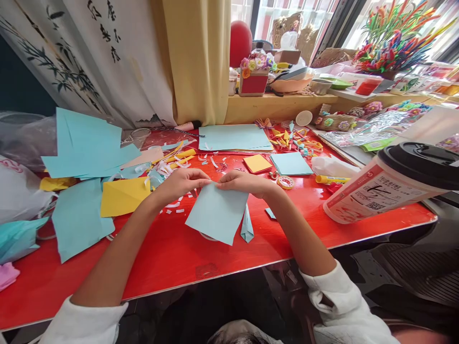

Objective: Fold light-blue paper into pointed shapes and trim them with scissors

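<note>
A square sheet of light blue paper (218, 212) hangs tilted from my two hands, above the front of the red table. My left hand (181, 185) pinches its upper edge near the corner. Right beside it, my right hand (241, 183) grips the same edge, thumb on the near face. Behind the sheet's lower right side lies a folded blue paper piece (247, 225), narrow and pointed. Part of a pale round thing (208, 237) peeks out under the sheet; the rest of it is hidden.
Blue square sheets (291, 164) and yellow squares (257, 164) lie beyond my right hand. A large paper cup (380, 191) with a black lid stands at the right. Blue offcuts (84, 210), a yellow sheet (125, 197) and paper scraps cover the left. Larger blue sheets (234, 137) lie at the back.
</note>
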Action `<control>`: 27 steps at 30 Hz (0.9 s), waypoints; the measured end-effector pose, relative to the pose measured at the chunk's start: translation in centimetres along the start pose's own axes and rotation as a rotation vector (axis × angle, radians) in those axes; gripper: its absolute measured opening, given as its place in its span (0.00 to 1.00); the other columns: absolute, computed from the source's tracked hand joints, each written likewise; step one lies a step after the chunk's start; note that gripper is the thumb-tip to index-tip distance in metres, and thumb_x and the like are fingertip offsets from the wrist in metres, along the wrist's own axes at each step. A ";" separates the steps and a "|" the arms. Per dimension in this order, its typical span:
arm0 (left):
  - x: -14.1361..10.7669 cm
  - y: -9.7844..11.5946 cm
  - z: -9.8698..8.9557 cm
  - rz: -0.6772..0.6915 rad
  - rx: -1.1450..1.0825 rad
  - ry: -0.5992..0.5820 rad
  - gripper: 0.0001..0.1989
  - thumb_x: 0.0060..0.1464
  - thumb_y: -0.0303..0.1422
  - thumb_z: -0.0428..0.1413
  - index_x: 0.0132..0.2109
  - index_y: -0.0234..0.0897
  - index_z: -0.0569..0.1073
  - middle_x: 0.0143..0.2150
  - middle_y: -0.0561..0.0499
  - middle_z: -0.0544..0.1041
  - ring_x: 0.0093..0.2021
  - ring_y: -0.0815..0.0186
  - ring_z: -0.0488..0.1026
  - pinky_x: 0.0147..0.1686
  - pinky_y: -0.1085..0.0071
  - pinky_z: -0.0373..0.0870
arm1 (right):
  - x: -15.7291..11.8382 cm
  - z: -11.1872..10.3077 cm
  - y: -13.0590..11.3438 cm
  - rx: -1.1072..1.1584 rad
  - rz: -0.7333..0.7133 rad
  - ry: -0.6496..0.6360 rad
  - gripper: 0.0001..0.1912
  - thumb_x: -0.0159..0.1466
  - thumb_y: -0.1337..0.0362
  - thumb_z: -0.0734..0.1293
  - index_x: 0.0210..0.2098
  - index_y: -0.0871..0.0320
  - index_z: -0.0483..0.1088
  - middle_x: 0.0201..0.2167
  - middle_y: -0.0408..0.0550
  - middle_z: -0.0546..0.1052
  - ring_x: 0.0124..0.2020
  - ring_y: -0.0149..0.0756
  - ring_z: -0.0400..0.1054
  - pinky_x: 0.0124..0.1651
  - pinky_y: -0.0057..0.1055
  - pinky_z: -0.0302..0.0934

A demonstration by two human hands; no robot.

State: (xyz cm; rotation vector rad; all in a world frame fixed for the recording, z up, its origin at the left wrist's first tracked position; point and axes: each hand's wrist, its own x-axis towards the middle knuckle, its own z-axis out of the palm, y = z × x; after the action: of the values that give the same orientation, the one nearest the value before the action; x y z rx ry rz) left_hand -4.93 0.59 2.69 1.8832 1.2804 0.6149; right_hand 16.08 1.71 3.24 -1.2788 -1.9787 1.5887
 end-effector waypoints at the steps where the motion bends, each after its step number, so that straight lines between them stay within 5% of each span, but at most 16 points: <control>1: 0.1 -0.1 0.0 0.002 -0.003 -0.010 0.15 0.51 0.46 0.55 0.36 0.39 0.76 0.33 0.51 0.76 0.28 0.68 0.72 0.28 0.71 0.66 | 0.0 0.0 0.0 -0.001 0.000 -0.018 0.11 0.56 0.56 0.68 0.30 0.58 0.72 0.31 0.45 0.73 0.32 0.32 0.64 0.32 0.28 0.54; 15: -0.2 -0.1 -0.4 -0.052 -0.072 -0.290 0.12 0.50 0.41 0.58 0.36 0.36 0.74 0.31 0.54 0.73 0.28 0.72 0.71 0.29 0.75 0.65 | 0.0 -0.3 0.4 -0.182 -0.045 -0.196 0.14 0.60 0.55 0.63 0.25 0.59 0.67 0.24 0.43 0.66 0.25 0.28 0.57 0.29 0.28 0.51; 21: -0.2 0.0 -0.5 -0.055 -0.069 -0.334 0.12 0.49 0.40 0.58 0.35 0.35 0.72 0.31 0.54 0.71 0.29 0.72 0.70 0.29 0.76 0.64 | -0.2 -0.3 0.1 -0.217 -0.026 -0.221 0.14 0.60 0.55 0.63 0.27 0.59 0.68 0.27 0.43 0.67 0.27 0.28 0.58 0.30 0.27 0.52; 27: -0.4 0.5 -0.2 -0.085 -0.031 -0.381 0.13 0.51 0.41 0.57 0.35 0.35 0.72 0.30 0.55 0.69 0.27 0.73 0.69 0.26 0.77 0.64 | -0.3 0.2 -0.3 -0.282 -0.051 -0.279 0.18 0.62 0.52 0.62 0.24 0.59 0.60 0.21 0.39 0.57 0.23 0.25 0.51 0.26 0.27 0.49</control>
State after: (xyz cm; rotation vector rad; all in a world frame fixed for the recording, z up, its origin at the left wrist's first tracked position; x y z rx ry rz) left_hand -4.96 0.17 3.25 1.8027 1.0864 0.2146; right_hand 15.98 1.36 3.57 -1.1385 -2.4592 1.5785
